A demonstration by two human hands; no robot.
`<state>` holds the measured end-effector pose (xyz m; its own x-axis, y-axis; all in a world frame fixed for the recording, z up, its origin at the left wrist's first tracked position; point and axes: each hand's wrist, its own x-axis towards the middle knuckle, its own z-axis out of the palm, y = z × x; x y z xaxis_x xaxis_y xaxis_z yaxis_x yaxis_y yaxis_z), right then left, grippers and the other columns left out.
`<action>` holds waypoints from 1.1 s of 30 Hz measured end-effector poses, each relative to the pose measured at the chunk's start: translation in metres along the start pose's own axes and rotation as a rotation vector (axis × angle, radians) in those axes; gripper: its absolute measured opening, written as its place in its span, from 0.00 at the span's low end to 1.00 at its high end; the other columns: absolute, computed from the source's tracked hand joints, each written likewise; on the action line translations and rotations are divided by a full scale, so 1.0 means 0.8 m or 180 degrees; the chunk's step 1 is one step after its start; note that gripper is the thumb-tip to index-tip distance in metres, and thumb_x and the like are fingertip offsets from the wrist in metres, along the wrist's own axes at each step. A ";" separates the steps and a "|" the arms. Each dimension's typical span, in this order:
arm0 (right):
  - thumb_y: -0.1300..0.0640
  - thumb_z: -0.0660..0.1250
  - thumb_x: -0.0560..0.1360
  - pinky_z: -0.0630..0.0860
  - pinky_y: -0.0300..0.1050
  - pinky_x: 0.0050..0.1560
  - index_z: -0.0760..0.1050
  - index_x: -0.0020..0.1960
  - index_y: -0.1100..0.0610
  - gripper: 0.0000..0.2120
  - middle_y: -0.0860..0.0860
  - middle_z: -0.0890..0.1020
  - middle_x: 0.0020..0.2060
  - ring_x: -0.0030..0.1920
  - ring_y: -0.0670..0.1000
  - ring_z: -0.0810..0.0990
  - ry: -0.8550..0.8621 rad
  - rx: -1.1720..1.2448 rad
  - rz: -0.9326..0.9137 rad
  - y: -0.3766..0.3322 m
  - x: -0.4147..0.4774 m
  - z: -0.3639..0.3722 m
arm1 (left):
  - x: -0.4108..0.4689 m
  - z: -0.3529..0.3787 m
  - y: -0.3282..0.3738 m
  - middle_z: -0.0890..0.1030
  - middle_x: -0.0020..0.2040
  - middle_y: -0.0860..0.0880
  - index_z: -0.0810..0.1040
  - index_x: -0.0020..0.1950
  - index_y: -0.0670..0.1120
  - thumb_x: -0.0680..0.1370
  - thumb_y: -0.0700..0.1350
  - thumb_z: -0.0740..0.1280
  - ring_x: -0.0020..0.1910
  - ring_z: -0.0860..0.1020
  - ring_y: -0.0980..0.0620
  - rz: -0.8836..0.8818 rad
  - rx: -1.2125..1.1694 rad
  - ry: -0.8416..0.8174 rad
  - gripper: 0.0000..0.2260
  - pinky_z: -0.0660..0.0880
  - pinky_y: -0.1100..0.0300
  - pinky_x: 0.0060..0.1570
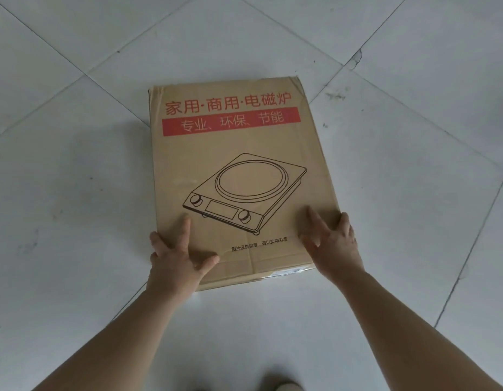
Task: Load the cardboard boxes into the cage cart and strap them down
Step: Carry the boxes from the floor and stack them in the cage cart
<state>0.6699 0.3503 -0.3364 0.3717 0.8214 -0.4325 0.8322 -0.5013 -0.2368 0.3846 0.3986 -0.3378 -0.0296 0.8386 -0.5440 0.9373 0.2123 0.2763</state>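
Head view showed the cardboard box (239, 170) flat on the tiled floor (75, 165), cage cart out of sight, my left hand (175, 258) and right hand (332, 244) at its near corners, each grip spread across top and side edge, presumably to balance it.

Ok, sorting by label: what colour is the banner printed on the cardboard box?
Red banner, pale lettering, on the cardboard box; head view.
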 end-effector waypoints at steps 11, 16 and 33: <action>0.38 0.64 0.73 0.59 0.56 0.67 0.65 0.72 0.43 0.29 0.62 0.64 0.65 0.63 0.62 0.63 0.0633 0.0346 -0.0041 -0.068 -0.029 -0.086 | -0.032 -0.101 -0.001 0.56 0.68 0.43 0.49 0.76 0.65 0.64 0.69 0.71 0.65 0.63 0.35 -0.0036 -0.0698 0.0201 0.47 0.69 0.46 0.62; 0.38 0.63 0.73 0.59 0.56 0.68 0.65 0.71 0.43 0.28 0.62 0.62 0.66 0.64 0.62 0.62 0.0745 0.0296 -0.0318 -0.142 -0.082 -0.205 | -0.102 -0.225 0.007 0.56 0.67 0.42 0.52 0.76 0.65 0.63 0.68 0.72 0.65 0.62 0.35 -0.0132 -0.0891 0.0397 0.46 0.68 0.45 0.63; 0.36 0.60 0.74 0.62 0.56 0.67 0.63 0.72 0.41 0.28 0.61 0.63 0.65 0.61 0.62 0.65 0.0751 0.0009 -0.2164 -0.460 -0.392 -0.614 | -0.548 -0.654 -0.039 0.57 0.66 0.45 0.55 0.76 0.63 0.64 0.68 0.72 0.65 0.62 0.40 -0.1222 -0.1669 0.1780 0.45 0.71 0.45 0.63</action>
<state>0.4491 0.4108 0.3134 -0.1490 0.9888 0.0109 0.9102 0.1414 -0.3894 0.1865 0.2867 0.3064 -0.6082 0.7559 -0.2421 0.5496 0.6212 0.5587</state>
